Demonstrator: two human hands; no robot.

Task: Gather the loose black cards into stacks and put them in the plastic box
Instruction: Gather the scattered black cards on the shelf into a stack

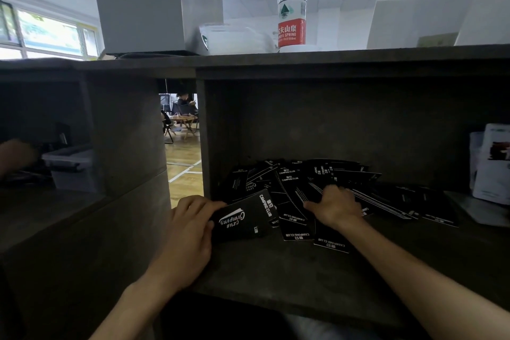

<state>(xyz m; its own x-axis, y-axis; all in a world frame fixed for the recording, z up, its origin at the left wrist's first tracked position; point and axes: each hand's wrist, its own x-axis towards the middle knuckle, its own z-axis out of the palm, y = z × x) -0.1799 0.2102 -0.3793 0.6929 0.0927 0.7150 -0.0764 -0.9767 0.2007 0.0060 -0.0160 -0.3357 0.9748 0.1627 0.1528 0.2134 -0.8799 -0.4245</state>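
Loose black cards (345, 179) with white "Camping Club" print lie in a scattered heap on the floor of a dark shelf compartment. My left hand (190, 226) grips a small stack of black cards (242, 219) by its left end, at the front left of the heap. My right hand (335, 205) rests palm down on the middle of the heap, fingers curled onto several cards. A clear plastic box (72, 167) with a lid stands in the neighbouring compartment at the far left.
A dark wooden divider (129, 135) separates the two compartments. A water bottle (292, 3) and a grey box (143, 3) stand on the shelf top. White packets (491, 163) lean at the right. Someone's hand (15, 154) shows at the far left edge.
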